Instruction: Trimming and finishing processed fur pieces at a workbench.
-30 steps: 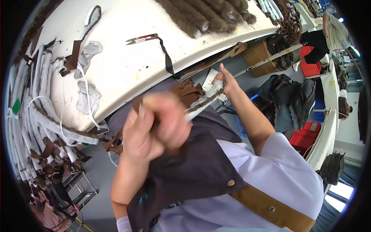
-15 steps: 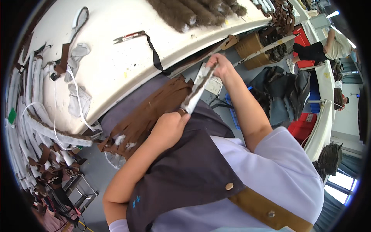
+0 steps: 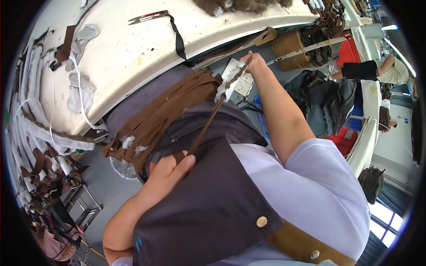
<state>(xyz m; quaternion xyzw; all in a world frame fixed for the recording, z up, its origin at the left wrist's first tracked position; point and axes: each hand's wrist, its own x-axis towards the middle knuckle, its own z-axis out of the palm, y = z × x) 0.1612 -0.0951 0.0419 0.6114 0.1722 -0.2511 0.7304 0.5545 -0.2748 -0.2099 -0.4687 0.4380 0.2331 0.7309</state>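
My left hand (image 3: 171,170) is closed on the end of a narrow brown strip (image 3: 205,126), low in front of my dark apron. The strip runs taut up to a white fluffy strip with a brown furry edge (image 3: 230,82). My right hand (image 3: 254,62), farther up and right, pinches the far end of that fluffy strip. Between the hands and the table, a bundle of brown fabric strips (image 3: 173,106) lies across my lap, with white tufts near its lower end. Whether the brown strip is joined to the fluffy piece or pulled through it, I cannot tell.
On the white table (image 3: 120,62) lie thread snips (image 3: 148,17) with a black band, grey gloves (image 3: 81,93) and brown fur pieces (image 3: 239,5). White padded strips (image 3: 33,80) hang at the left edge. Dark material (image 3: 319,97) is piled at right; another person (image 3: 368,70) is beyond.
My left hand has moved down and left, drawing out a long stretch of brown strip. The white fluffy piece now looks shorter and bunched near my right hand. The view has shifted slightly.
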